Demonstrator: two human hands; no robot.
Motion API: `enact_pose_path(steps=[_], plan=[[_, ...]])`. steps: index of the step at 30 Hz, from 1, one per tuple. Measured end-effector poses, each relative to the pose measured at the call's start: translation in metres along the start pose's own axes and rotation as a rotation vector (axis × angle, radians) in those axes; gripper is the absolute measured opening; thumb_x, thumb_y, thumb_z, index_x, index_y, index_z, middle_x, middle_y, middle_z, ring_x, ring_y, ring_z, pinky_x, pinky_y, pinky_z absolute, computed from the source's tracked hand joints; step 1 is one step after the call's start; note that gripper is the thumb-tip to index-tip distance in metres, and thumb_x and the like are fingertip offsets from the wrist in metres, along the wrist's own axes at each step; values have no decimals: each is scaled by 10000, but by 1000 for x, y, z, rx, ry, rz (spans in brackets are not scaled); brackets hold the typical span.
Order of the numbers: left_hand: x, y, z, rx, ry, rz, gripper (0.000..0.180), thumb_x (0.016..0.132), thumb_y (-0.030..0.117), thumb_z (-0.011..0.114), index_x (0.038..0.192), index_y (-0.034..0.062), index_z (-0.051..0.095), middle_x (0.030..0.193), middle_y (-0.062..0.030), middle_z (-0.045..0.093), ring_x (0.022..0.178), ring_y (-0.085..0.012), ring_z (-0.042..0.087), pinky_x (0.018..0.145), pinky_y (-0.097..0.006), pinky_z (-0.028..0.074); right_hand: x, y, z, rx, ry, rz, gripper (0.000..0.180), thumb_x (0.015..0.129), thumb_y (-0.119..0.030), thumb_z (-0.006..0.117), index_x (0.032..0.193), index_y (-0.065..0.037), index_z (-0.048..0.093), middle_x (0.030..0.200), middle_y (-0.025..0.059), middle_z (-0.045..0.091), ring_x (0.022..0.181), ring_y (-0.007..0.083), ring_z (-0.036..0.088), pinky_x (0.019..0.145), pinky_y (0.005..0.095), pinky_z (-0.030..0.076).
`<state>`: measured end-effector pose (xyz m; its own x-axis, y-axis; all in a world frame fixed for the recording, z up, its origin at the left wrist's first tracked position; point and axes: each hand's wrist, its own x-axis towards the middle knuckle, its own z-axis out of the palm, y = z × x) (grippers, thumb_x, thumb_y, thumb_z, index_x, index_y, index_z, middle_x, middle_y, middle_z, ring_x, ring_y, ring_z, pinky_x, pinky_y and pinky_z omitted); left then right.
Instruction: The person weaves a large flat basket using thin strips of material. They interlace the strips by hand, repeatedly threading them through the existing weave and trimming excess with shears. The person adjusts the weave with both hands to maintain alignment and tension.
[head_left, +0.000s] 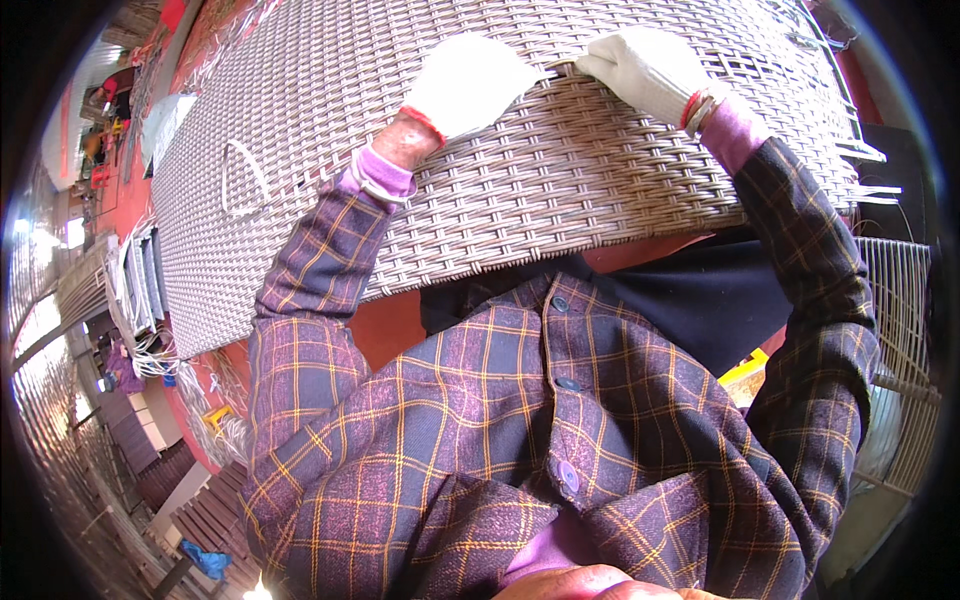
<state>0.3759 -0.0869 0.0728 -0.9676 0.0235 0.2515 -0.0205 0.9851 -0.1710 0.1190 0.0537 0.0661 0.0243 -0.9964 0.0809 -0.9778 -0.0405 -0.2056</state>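
The woven panel of flat grey-brown synthetic strips (560, 190) lies in front of the person, spanning the upper part of the view. Both hands are positioned over its weave, near the far side.

The left hand in a white knit glove with a red cuff edge (470, 85) has its fingers curled and fingertips directed to the right. The right hand in a matching white knit glove (645, 72) has its fingertips directed to the left. The two sets of fingertips are close together but apart, each at the weave. Both grips are narrow; whether either pinches a strip cannot be told.

A curved off-white strip (262, 178) rests on the panel's left part. Red flooring (390, 330) shows below the near edge.
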Motion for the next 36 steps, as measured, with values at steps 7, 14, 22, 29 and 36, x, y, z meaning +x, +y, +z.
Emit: enact_pose_path(steps=[7,14,22,29,36], plan=[[45,17,24,-52,-78,-184,286,1015,306,596,1035,138,827,964,-126,799,854,-352,773,747,-520,626,1,9,18,-2,34,-33,345,1108,-416,573,1156,-161,800,948,86,766,806,255,741,782,381,595],[17,12,-7,-14,470,-11,206,972,179,675,1118,120,808,1073,-102,799,910,-309,774,774,-449,638,-18,78,25,252,212,-3,385,1091,-422,638,1031,-48,710,768,54,562,700,169,534,681,351,465],[-125,49,-36,-37,236,-325,308,887,168,731,1181,100,792,1104,-99,780,942,-294,748,787,-436,611,-38,39,-9,543,199,150,444,1079,-391,675,1074,51,721,884,61,647,798,146,551,745,338,488],[-269,46,-110,26,207,-594,290,899,144,758,1184,121,803,1128,-71,791,1045,-291,736,913,-426,600,17,-59,-25,560,-143,290,310,990,-193,712,823,40,592,679,13,480,653,95,445,601,338,389],[-392,-44,-145,373,191,-617,181,950,215,683,1046,125,806,1038,-101,795,971,-277,753,826,-455,592,10,-38,-38,418,-282,161,290,1025,-185,633,827,11,557,697,-1,462,649,92,401,593,341,358]])
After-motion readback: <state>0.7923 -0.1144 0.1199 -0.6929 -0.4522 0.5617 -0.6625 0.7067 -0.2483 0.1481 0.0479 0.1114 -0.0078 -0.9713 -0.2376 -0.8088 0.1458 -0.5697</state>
